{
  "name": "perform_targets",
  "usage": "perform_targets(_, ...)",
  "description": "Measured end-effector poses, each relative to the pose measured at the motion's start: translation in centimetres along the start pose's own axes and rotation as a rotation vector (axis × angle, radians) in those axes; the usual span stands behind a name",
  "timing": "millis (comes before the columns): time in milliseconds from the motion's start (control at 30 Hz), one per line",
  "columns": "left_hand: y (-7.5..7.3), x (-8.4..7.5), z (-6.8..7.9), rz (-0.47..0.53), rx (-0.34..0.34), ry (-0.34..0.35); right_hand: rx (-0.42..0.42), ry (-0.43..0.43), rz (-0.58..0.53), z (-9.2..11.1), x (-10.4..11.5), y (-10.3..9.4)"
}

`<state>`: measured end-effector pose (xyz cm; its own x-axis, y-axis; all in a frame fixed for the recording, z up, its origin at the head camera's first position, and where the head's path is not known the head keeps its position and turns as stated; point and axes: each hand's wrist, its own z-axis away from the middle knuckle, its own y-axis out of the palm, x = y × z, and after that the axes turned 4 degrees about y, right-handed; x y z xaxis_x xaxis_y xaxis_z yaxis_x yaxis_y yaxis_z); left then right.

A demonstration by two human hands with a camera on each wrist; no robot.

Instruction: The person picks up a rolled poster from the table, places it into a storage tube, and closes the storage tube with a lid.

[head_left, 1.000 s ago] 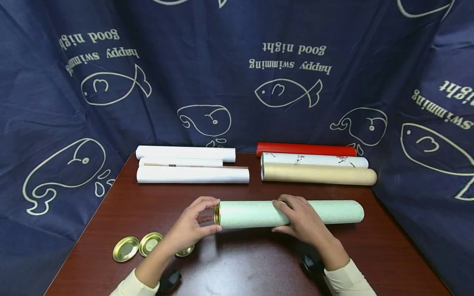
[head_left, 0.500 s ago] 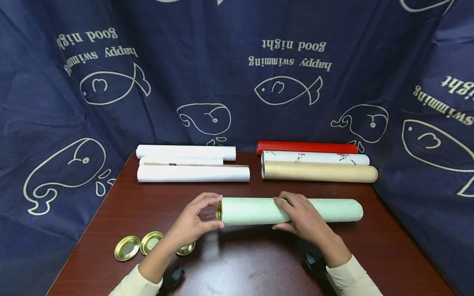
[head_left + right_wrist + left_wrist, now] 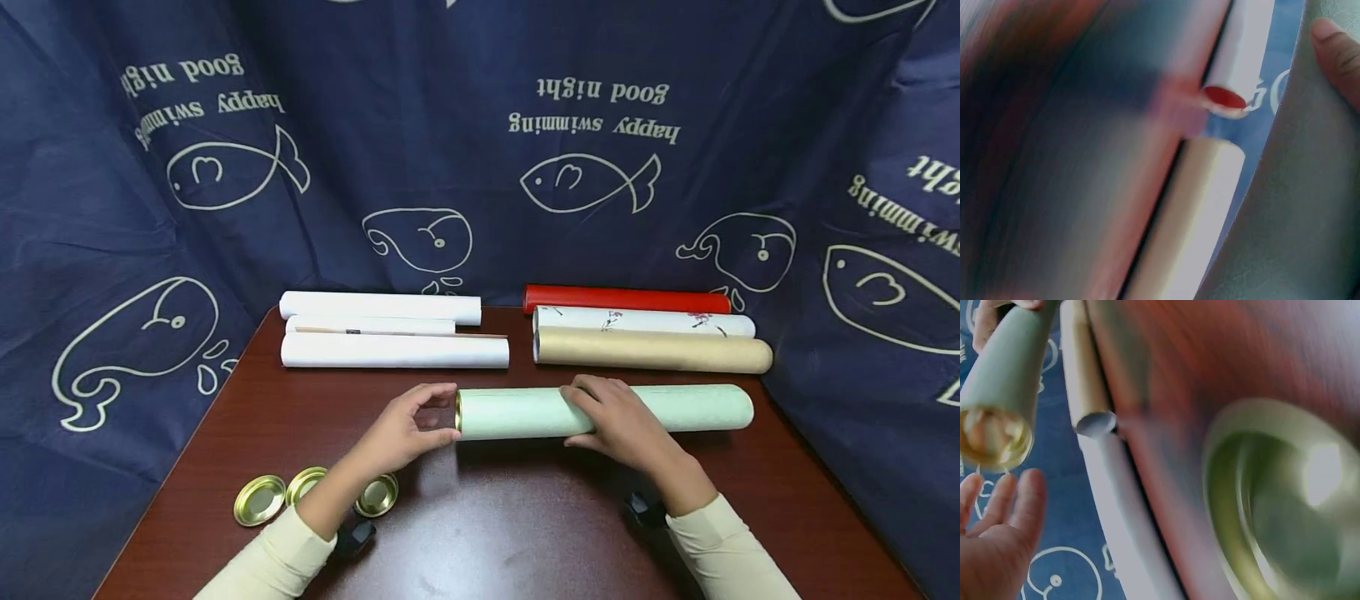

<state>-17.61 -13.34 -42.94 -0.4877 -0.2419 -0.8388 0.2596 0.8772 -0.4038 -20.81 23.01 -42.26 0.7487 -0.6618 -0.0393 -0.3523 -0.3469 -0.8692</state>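
My right hand grips a pale green cardboard tube round its middle, holding it crosswise over the table. A gold metal cap sits in the tube's left end; the left wrist view shows this shiny cap set inside the rim. Just left of that end is my left hand, thumb and fingers spread. In the left wrist view its fingers stand a little apart from the rim. The green tube fills the right side of the right wrist view, with a digit of my right hand on it.
Several gold lids, one a round lid, lie at the front left near my left forearm. White paper rolls lie at the back left. A red tube, a flower-patterned tube and a tan tube lie at the back right.
The green tube has moved slightly away from me and to the right in my right hand. My left fingers, earlier around its capped end, have come off it.
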Motion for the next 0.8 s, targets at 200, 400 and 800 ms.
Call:
perform_targets(200, -4.7, 1.6, -0.6, -0.345, 0.021, -0.086, 0.069, 0.002, 0.024, 0.9, -4.2, 0.5)
perform_targets(400, -10.1, 3.4, -1.2, -0.514, 0.047, -0.14, 0.113, 0.044, 0.028, 2.6, -7.8, 0.9)
perform_targets(800, -14.3, 6.9, -2.5, -0.822, 0.037, -0.157, 0.106, 0.143, 0.033, 3.7, -10.6, 2.1)
